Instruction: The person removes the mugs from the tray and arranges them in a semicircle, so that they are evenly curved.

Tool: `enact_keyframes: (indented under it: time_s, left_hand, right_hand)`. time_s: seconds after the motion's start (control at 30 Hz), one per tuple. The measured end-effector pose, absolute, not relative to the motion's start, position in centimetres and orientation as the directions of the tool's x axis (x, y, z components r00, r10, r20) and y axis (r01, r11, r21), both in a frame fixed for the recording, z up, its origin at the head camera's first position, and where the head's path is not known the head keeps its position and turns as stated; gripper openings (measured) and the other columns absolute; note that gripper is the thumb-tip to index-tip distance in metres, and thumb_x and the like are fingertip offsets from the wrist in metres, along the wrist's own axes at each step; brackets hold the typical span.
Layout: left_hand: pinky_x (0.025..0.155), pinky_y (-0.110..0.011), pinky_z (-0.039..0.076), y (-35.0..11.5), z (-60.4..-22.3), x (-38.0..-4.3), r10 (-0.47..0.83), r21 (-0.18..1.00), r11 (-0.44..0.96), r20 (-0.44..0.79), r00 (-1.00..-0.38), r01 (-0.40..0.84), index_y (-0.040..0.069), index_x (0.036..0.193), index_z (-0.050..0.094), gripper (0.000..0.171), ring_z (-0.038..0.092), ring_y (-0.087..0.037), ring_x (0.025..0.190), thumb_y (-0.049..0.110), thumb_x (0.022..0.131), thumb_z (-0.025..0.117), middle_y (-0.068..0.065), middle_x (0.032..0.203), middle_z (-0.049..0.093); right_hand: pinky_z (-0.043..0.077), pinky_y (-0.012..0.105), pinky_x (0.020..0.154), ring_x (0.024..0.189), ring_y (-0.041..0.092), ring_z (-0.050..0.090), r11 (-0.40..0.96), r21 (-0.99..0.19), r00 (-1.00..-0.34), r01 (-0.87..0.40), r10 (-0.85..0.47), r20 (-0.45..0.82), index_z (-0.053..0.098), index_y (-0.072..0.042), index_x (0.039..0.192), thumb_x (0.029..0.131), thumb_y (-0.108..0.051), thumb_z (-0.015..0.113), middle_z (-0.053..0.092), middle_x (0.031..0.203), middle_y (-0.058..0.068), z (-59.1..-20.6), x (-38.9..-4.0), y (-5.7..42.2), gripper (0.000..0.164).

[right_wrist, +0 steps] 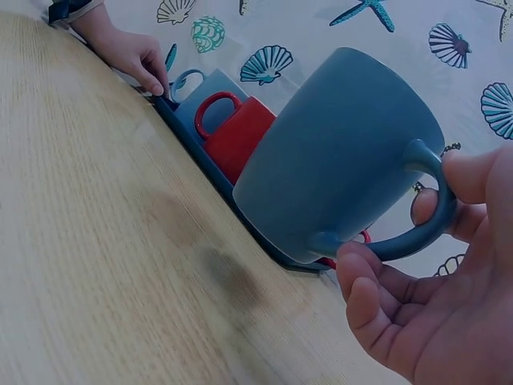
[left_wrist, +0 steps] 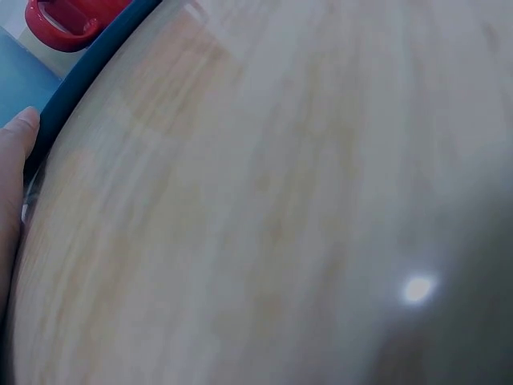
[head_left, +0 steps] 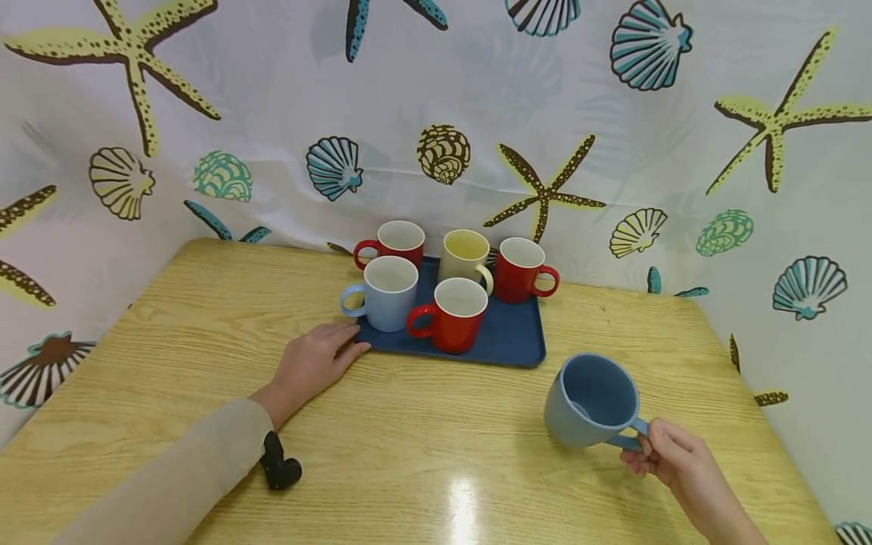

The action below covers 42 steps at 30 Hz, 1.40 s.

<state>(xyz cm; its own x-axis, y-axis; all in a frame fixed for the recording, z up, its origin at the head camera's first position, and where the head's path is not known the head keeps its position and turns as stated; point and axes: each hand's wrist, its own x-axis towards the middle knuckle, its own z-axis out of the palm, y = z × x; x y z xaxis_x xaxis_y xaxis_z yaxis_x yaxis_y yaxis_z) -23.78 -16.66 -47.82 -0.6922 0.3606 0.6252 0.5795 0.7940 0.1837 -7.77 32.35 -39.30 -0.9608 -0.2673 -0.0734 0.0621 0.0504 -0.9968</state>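
Observation:
My right hand [head_left: 681, 454] pinches the handle of a large grey-blue mug [head_left: 579, 416], which is raised above the table and tilted, its mouth toward the head camera. In the right wrist view, the thumb and fingers [right_wrist: 473, 172] curl round that handle. At the left front corner of a dark blue tray [head_left: 504, 354], my left hand [head_left: 309, 371] holds the rim between thumb and fingers. On the tray stand a light blue mug [head_left: 391, 303], a yellow mug [head_left: 456, 265] and red mugs at the front [head_left: 458, 329], back left [head_left: 405, 250] and right [head_left: 514, 276].
The wooden table [head_left: 409, 439] carries the tray near its back edge. A patterned cloth [head_left: 409, 91] with shells and starfish hangs behind the table and along its sides. A black device [head_left: 278, 463] sits at the left sleeve's wrist.

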Motion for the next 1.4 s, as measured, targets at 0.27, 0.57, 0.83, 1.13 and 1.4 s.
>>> enact_keyframes:
  time_s: [0.27, 0.57, 0.83, 1.13, 1.4]
  left_hand:
    - [0.075, -0.045, 0.053, -16.7, -47.7, -23.9, 0.361, 0.171, 0.792, 0.643, -0.675, 0.586, 0.005, 0.108, 0.07, 0.04, 0.063, -0.029, 0.098, 0.034, 0.08, 0.072, -0.012, 0.108, 0.067]
    - [0.075, -0.045, 0.052, -17.0, -48.0, -23.8, 0.353, 0.175, 0.811, 0.614, -0.706, 0.558, 0.007, 0.11, 0.069, 0.041, 0.062, -0.028, 0.101, 0.036, 0.081, 0.07, -0.01, 0.111, 0.066]
    - [0.074, -0.045, 0.053, -16.9, -48.1, -23.6, 0.352, 0.174, 0.807, 0.625, -0.697, 0.564, 0.007, 0.109, 0.07, 0.041, 0.063, -0.028, 0.099, 0.036, 0.08, 0.071, -0.01, 0.11, 0.066]
    - [0.072, -0.045, 0.053, -16.7, -48.3, -23.8, 0.361, 0.159, 0.8, 0.643, -0.675, 0.579, 0.007, 0.109, 0.07, 0.04, 0.064, -0.028, 0.098, 0.034, 0.079, 0.072, -0.01, 0.111, 0.066]
    - [0.072, -0.044, 0.053, -16.6, -48.0, -23.8, 0.365, 0.159, 0.796, 0.643, -0.673, 0.584, 0.005, 0.108, 0.07, 0.041, 0.064, -0.028, 0.097, 0.033, 0.079, 0.073, -0.012, 0.111, 0.066]
  right_hand:
    - [0.05, 0.034, 0.072, 0.081, 0.018, 0.059, 0.045, -0.995, -0.924, 0.084, -0.372, -0.095, 0.046, -0.003, 0.081, 0.105, -0.017, 0.023, 0.061, 0.09, 0.006, -39.1, -6.4, 33.1, 0.036]
    - [0.048, 0.031, 0.075, 0.085, 0.015, 0.059, -0.043, -0.993, -0.861, 0.113, -0.503, -0.077, 0.053, -0.001, 0.089, 0.104, -0.009, 0.019, 0.063, 0.094, 0.002, -40.5, -5.2, 33.5, 0.038]
    - [0.05, 0.034, 0.078, 0.087, 0.017, 0.058, -0.19, -0.975, -0.783, 0.114, -0.622, 0.029, 0.047, 0.008, 0.089, 0.102, -0.003, 0.013, 0.062, 0.098, 0.006, -41.5, -4.4, 33.4, 0.038]
    - [0.026, 0.031, 0.041, 0.052, 0.019, 0.038, -0.392, -0.897, -0.748, 0.205, -0.653, 0.115, 0.046, 0.012, 0.093, 0.103, -0.006, 0.012, 0.057, 0.09, 0.01, -42.6, -2.8, 31.9, 0.04]
    - [0.016, 0.032, 0.034, 0.043, 0.023, 0.017, -0.445, -0.881, -0.709, 0.158, -0.672, 0.212, 0.038, 0.009, 0.088, 0.099, 0.001, 0.0, 0.026, 0.07, 0.019, -44.0, -2.2, 31.2, 0.041]
